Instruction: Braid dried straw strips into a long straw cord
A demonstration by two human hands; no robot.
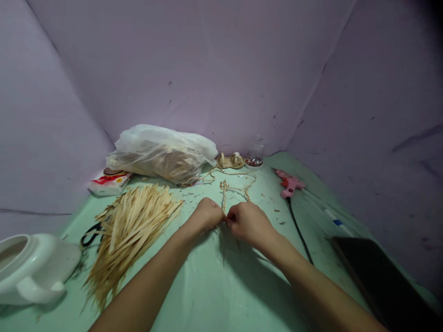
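Both of my hands meet over the middle of the green table. My left hand point(209, 213) is closed around the near end of a thin straw braid point(224, 196). Close against it, my right hand point(247, 221) pinches the same braid between thumb and fingers. Loose strand ends hang below the hands. Beyond them the braided cord loops across the table towards the back. To the left of my left hand lies a fan-shaped bundle of dry straw strips point(138, 226).
At the back are a white plastic bag point(162, 154), a small woven piece point(231, 160) and a clear cup of beads point(255, 159). A pink glue gun point(290, 183) and black slab point(384, 281) lie right. Left are a tissue pack point(110, 183), scissors point(90, 234) and white pot point(38, 267).
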